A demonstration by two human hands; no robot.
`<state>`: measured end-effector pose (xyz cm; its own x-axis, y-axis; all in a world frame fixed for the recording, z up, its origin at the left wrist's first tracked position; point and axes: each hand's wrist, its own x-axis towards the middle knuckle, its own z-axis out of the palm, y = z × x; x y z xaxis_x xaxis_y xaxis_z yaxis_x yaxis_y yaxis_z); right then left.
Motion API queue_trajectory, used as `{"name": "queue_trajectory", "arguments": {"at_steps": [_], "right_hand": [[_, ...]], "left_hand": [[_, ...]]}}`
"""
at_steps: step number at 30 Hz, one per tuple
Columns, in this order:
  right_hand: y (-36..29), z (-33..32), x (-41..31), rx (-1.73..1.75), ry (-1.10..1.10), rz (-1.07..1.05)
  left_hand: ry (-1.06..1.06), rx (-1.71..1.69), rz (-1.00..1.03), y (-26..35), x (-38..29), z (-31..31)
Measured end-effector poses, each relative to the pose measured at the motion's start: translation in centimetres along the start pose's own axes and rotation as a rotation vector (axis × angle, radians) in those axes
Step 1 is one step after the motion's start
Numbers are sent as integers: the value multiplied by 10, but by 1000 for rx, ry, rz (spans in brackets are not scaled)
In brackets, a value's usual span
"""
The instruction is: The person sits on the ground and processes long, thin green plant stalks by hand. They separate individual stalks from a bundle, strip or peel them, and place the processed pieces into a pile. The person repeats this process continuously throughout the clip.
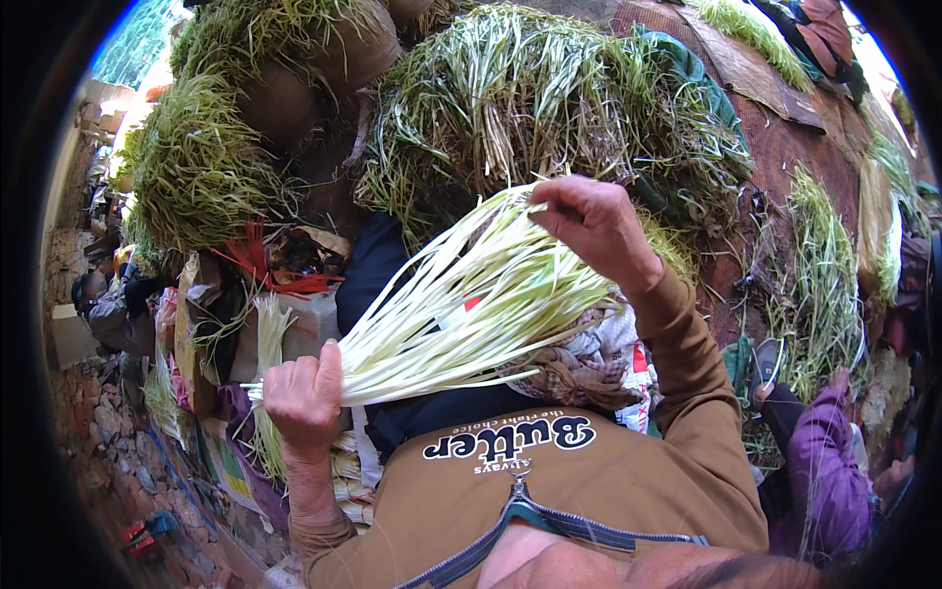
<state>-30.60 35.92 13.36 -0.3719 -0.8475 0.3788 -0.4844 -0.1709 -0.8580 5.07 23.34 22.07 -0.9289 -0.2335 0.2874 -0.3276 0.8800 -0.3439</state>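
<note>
A fanned bunch of long pale green-white stalks [456, 309] spreads across the wearer's lap. My left hand [305, 394] is closed around its white ends. At the leafy end, my right hand [589, 224] has its fingers curled at the upper edge of the bunch; whether they pinch a stalk is not clear. Beyond the hands lies a big heap of green stalks [544, 96] with tangled, withered leaves. To the left, a small bundle of pale stalks [272, 331] stands by red plastic strips [257, 258].
Another leafy heap [199, 177] stands at upper left. A person in a purple sleeve [828, 471] sits at lower right beside a long pile of stalks [824, 287]. Further people are at the upper right and far left. Rubble [125, 434] covers the ground at left.
</note>
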Motion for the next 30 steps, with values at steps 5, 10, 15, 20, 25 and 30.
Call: {"name": "queue_trajectory", "arguments": {"at_steps": [5,10,15,20,25,30], "right_hand": [[-24,27,-15,-30,-239,-97],[-35,42,-17,-157,-146,-183],[-32,46,-15,-180,-185,-268],[-27,43,-18,-89,-69,-231],[-24,26,-20,-41,40,-92],[-15,5,-24,-20,105,65]], "left_hand": [[50,-2,18,1,7,-1],[30,1,16,4,10,-8],[27,-8,13,4,10,-9],[30,-4,20,4,9,-7],[34,-1,17,4,8,-6],[36,-6,25,3,11,-8]]}}
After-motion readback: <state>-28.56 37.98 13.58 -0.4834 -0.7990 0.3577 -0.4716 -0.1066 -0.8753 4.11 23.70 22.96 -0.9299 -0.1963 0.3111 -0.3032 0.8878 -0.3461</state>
